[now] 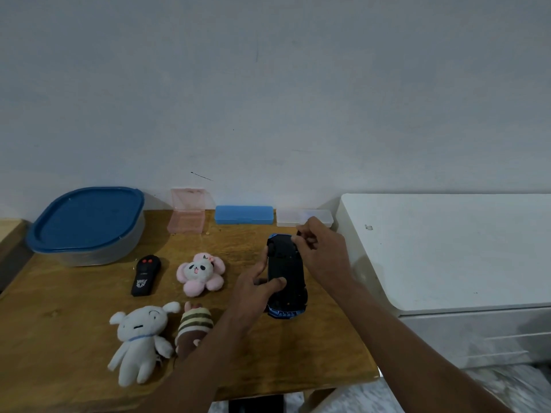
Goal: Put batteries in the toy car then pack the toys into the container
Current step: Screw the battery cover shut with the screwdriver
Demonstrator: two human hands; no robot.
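Observation:
The blue toy car [286, 265] is turned upside down, its black underside facing me, above the right part of the wooden table [74, 308]. My left hand [255, 289] grips the car around its middle, thumb on the underside. My right hand [320, 251] is at the car's far end with curled fingers pinching a small dark piece; I cannot tell what it is. The black remote [145, 275] lies to the left. A large container with a blue lid [86, 225] stands at the back left, lid on.
Three soft toys lie on the table: a pink panda flower [200, 274], a white dog [140, 338] and a striped brown one [193, 326]. Along the wall stand an open pink box [187, 214], a blue case [244, 214] and a clear case [290, 218]. A white cabinet [447, 248] adjoins on the right.

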